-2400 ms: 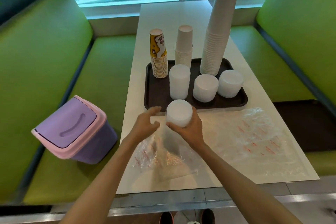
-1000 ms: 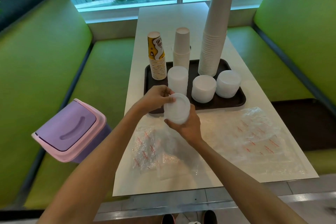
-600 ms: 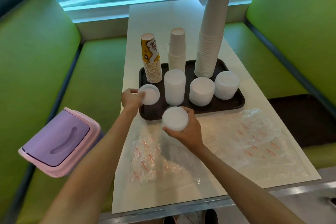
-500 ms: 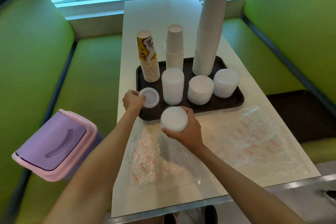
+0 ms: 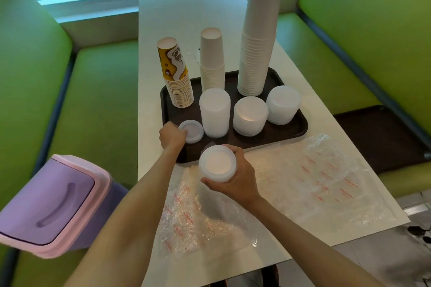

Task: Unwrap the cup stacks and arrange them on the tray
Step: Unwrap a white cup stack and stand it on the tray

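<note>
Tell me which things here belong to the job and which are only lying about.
Job: tray, cup stacks, lid stacks, one lid held by left hand, loose stack in right hand, wrappers.
Lying about: bin, spare tray on bench.

The left hand (image 5: 172,138) has lifted one lid (image 5: 191,130) off the lid stack (image 5: 218,163) and carried it to the tray (image 5: 289,131)

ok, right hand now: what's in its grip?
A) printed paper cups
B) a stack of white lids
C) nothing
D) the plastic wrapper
B: the right hand curls round a stack of white lids at the near edge of the tray, while the left hand pinches a single lid.
</note>
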Demonstrator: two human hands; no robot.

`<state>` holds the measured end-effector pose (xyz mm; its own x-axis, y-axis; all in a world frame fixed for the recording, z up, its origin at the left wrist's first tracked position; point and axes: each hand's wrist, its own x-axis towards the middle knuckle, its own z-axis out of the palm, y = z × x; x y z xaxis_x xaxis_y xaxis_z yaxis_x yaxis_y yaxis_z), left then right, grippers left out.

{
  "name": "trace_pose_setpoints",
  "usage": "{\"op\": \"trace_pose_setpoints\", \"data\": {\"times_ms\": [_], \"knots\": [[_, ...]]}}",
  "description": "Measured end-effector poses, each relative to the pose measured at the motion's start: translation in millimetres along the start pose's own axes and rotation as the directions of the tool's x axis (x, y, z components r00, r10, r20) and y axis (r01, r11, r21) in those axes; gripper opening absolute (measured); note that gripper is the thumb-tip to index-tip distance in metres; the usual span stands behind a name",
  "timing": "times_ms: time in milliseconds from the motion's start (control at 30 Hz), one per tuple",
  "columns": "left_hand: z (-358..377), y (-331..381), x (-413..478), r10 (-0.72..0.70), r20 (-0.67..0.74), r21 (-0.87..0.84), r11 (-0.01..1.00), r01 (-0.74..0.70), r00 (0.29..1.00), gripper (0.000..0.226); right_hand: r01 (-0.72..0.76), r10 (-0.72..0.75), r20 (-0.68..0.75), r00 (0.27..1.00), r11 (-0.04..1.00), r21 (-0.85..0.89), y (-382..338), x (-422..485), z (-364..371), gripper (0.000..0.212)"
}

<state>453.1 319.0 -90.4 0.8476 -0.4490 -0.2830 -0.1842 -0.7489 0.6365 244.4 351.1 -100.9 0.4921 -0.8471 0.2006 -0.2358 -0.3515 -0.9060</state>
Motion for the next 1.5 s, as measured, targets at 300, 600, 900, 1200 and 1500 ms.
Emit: {"op": "trace_pose_setpoints", "data": {"times_ms": [300,600,900,1200,1500], "knots": [[5,4,0,0.080,-0.031,0.160,0.984,-0.074,0.996,0.027,0.003,-0.003,-0.017,1.000,1.000,0.003,2,0,2,0.085],[-10,4,-26,0.293,-0.118,0.092,0.955,-0.283,0.949,0.033,-0.009,0.009,-0.003,1.000,1.000,-0.006,3,0,1,0.083],[-55,10,-109,0.604,0.162,-0.213,0.794,-0.570,0.781,0.011,-0.052,0.047,0.075,0.996,0.996,0.067,-3,0,-6,0.084],[-64,12,-128,0.534,0.419,0.052,0.793,-0.607,0.734,0.033,-0.053,0.044,0.106,0.993,0.995,0.085,-3,0,-5,0.098],[-64,12,-128,0.528,0.386,0.123,0.783,-0.610,0.756,0.033,-0.048,0.043,0.069,0.997,0.997,0.067,-1,-2,-3,0.080]]}}
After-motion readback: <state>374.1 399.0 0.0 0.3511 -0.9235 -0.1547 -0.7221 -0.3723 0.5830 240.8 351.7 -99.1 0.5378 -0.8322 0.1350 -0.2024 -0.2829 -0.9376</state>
